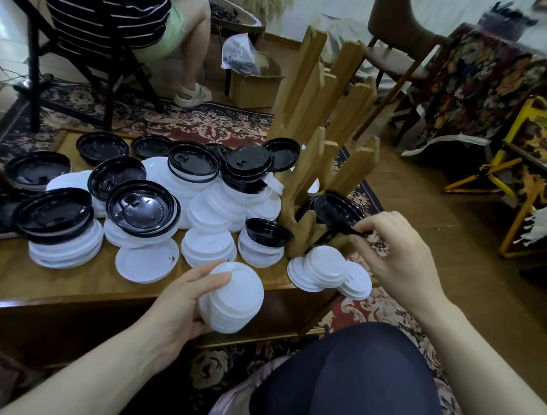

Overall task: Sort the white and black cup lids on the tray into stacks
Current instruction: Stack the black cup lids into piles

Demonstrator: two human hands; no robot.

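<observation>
While the left hand (176,301) cups a white lid stack (232,297), the right hand (399,256) pinches a black lid (335,210) at two o'clock, apparently keeping colours separate.

Patterned rug (161,116) on wood floor (427,226); brown chair (400,30); yellow folding chair (527,168).

A lived-in home room; patterned rug (181,119), wooden chair (407,31), floral-draped furniture (481,89), cardboard box (253,89) on the floor

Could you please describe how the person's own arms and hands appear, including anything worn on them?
Both forearms are bare, with no sleeves in view. The left hand and right hand wear no gloves; no rings, watch or bracelets are visible.
</observation>
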